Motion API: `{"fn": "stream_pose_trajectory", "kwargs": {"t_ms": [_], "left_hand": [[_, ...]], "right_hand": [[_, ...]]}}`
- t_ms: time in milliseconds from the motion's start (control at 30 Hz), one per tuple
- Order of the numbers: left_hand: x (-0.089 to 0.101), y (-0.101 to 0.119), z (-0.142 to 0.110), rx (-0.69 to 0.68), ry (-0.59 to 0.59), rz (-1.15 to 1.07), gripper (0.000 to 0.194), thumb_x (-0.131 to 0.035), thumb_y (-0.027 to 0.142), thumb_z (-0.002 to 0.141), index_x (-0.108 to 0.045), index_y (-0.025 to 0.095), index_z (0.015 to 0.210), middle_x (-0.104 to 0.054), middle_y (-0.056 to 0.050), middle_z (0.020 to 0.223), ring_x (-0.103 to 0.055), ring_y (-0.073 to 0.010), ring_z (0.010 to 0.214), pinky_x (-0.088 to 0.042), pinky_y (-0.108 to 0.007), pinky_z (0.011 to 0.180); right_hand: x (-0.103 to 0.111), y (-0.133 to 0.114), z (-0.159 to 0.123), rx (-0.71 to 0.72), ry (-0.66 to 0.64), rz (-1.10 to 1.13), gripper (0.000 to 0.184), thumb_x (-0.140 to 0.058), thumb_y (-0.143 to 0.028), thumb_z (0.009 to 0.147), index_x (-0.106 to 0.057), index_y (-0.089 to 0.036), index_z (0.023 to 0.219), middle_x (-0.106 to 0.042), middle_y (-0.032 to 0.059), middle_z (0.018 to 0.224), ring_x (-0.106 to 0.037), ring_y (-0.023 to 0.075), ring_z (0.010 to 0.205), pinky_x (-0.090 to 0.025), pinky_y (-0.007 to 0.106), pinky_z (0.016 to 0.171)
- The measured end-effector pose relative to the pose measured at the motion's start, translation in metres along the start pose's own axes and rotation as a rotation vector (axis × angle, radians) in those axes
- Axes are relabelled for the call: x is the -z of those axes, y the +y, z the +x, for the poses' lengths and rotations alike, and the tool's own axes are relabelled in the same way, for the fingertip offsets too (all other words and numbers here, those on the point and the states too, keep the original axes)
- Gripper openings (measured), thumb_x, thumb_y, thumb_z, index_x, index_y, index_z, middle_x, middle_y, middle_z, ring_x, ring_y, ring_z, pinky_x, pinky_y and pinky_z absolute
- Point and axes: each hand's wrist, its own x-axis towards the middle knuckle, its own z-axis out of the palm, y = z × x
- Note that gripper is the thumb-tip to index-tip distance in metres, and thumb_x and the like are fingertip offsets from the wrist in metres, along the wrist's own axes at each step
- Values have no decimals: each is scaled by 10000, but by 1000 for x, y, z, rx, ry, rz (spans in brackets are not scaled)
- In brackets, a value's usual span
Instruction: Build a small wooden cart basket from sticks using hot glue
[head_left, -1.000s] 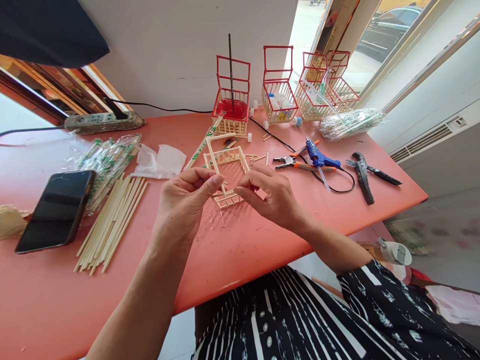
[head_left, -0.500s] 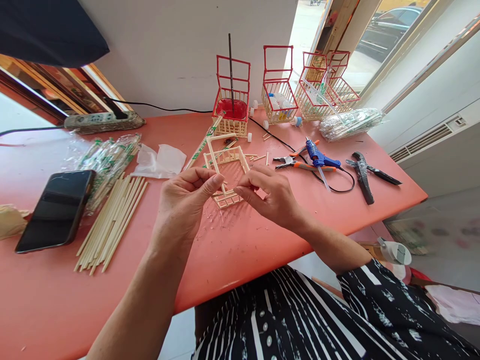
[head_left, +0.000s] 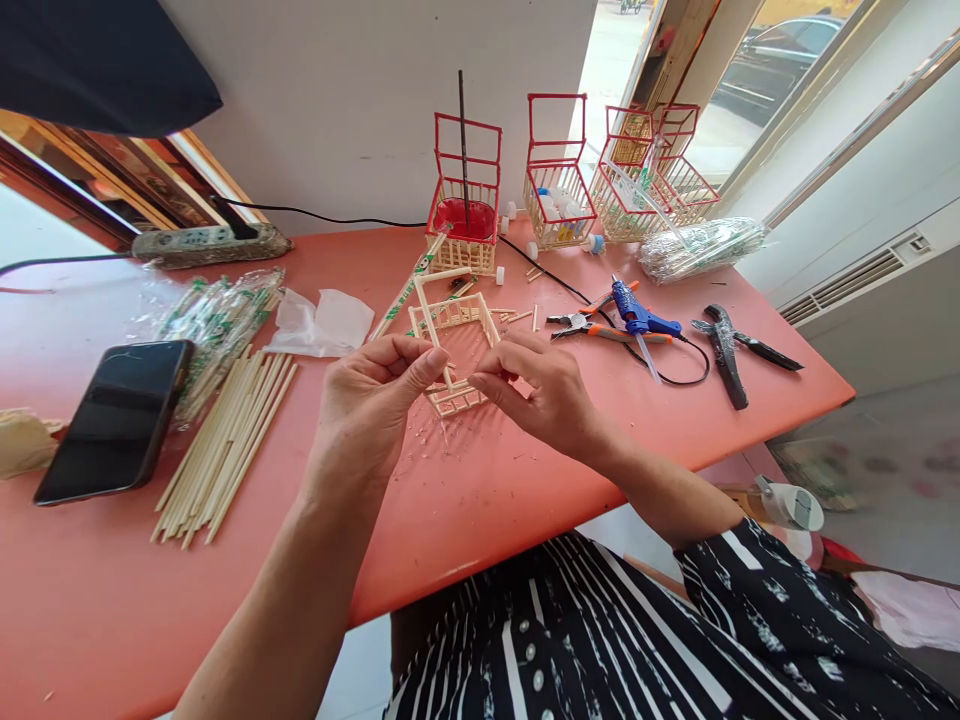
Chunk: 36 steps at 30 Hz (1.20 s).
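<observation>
My left hand point(head_left: 373, 405) pinches a small frame of pale wooden sticks point(head_left: 429, 320) between thumb and fingers. The frame has an angled corner at its upper end and is held over the table. Just to the right, my right hand point(head_left: 536, 390) is closed in a pinch close to the frame's lower end; what its fingertips hold is hidden. Under and behind both hands lies a partly built stick basket point(head_left: 491, 322), with low slatted sides. Thin glue strands and scraps point(head_left: 444, 432) are scattered in front of it.
Loose sticks point(head_left: 225, 455) and a phone point(head_left: 112, 420) lie left. Pliers point(head_left: 574, 323), a blue glue gun point(head_left: 645, 318) and black cutters point(head_left: 725, 360) lie right. A red-trimmed basket point(head_left: 465, 255) stands behind, others beside it. A power strip point(head_left: 210, 245) sits back left.
Both hands and the frame stay almost where they were. The view has shifted very slightly; nothing is taken up or let go.
</observation>
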Motion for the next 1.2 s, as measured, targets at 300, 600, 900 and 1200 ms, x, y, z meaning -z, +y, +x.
{"fn": "stream_pose_trajectory", "kwargs": {"t_ms": [300, 600, 900, 1200], "left_hand": [[-2, 2, -1, 8, 7, -26, 348, -991, 443, 631, -755, 210, 736, -681, 6, 679, -627, -127, 654, -522, -262, 656], [-3, 1, -1, 16, 14, -44, 308, -978, 398, 653, -758, 200, 739, -680, 5, 686, -610, -114, 646, -501, -249, 647], [-4, 2, -2, 20, 17, -81, 295, -998, 374, 641, -784, 192, 730, -674, 18, 662, -585, -84, 634, -471, -203, 641], [-4, 2, -2, 26, 18, -88, 311, -1009, 389, 621, -790, 192, 723, -675, 19, 653, -589, -76, 623, -470, -189, 638]], "right_hand": [[0, 0, 1, 4, 6, 7, 269, -624, -291, 1063, -604, -192, 813, -606, -11, 780, -530, 130, 752, -418, 279, 741], [0, -1, 0, 11, 13, -12, 274, -628, -285, 1062, -599, -190, 806, -589, -14, 770, -522, 128, 745, -414, 271, 729], [-1, -1, 0, 37, 27, -45, 272, -632, -267, 1059, -597, -187, 801, -592, -14, 764, -523, 128, 749, -417, 268, 739], [-1, -1, 0, 13, 15, -59, 291, -619, -296, 1067, -591, -194, 796, -597, -9, 765, -527, 134, 748, -416, 274, 743]]}}
